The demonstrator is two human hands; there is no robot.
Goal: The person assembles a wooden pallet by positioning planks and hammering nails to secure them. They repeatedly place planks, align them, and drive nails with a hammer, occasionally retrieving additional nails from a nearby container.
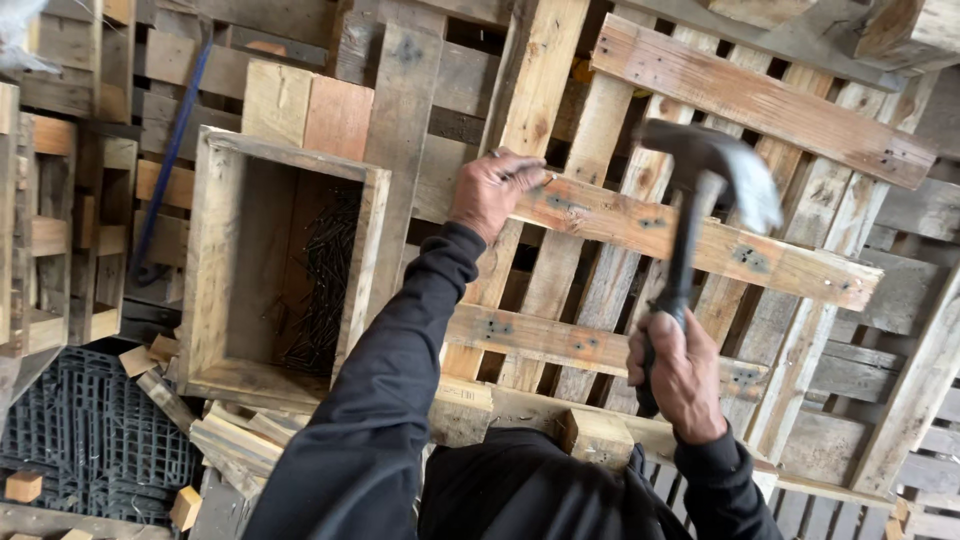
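While a claw hammer is held raised by its dark handle, the right hand's fingers are seen clamped tightly around the grip. The left hand is pressed on a reddish slat of a wooden pallet, fingers curled together at the slat's end; whether a nail is pinched cannot be told. A wooden box of dark nails is placed just left. A clean strike is judged best delivered squarely, with fingertips kept clear.

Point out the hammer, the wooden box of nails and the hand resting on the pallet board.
hammer (690, 215), head view, upper handle below the head.
wooden box (212, 250), head view, left wall.
left hand (495, 190), head view, back of hand.
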